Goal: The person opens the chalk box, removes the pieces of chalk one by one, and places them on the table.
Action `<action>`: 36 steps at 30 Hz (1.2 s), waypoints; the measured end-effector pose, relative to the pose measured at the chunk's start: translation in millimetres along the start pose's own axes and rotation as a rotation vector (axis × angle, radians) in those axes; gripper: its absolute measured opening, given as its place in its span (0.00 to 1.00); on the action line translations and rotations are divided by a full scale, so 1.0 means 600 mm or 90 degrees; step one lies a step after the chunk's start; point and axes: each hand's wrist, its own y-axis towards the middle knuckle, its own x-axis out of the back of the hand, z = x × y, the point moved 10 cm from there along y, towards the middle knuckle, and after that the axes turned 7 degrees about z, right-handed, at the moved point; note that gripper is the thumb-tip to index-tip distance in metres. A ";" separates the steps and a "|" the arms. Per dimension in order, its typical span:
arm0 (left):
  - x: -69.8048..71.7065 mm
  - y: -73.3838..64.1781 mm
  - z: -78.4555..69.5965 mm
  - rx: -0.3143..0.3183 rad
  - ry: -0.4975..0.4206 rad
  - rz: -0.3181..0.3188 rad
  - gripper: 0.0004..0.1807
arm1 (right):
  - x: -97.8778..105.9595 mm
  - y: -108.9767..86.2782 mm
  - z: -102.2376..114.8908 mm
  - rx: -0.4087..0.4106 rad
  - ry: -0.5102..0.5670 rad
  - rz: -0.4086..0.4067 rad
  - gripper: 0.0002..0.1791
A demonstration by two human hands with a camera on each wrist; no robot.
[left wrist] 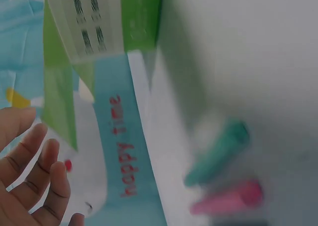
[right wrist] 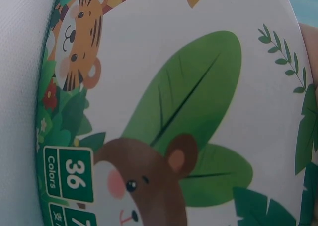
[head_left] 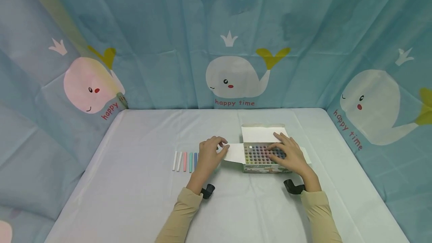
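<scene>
A cardboard box of chalk (head_left: 266, 168) stands with its lid and side flaps folded out, several rows of coloured chalk ends showing. My right hand (head_left: 291, 155) is over the box's right half, thumb and index fingertips apart right at the chalk ends, other fingers towards the raised lid (head_left: 260, 135). The box's animal-printed side (right wrist: 198, 102) fills the right wrist view. My left hand (head_left: 210, 154) is beside the left flap (head_left: 235, 153), its fingertips close to the edge. In the left wrist view its fingers (left wrist: 37, 179) are loosely bent, with nothing between them.
Several chalk sticks lie in a row left of the box, among them a white stick (head_left: 174, 161), a pink stick (head_left: 185, 161) and a green stick (head_left: 190, 162). My left forearm covers part of the row. A whale-printed curtain (head_left: 162, 81) encloses the white table (head_left: 135, 198).
</scene>
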 end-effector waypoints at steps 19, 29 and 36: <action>-0.072 0.028 -0.077 -0.040 0.048 0.087 0.07 | 0.000 0.003 -0.002 0.003 -0.014 -0.004 0.13; -0.092 0.035 -0.085 -0.014 0.075 0.105 0.09 | 0.003 0.002 0.000 0.010 -0.010 -0.020 0.12; -0.103 0.038 -0.082 0.001 0.089 0.105 0.09 | 0.001 0.002 -0.001 0.008 -0.009 -0.012 0.12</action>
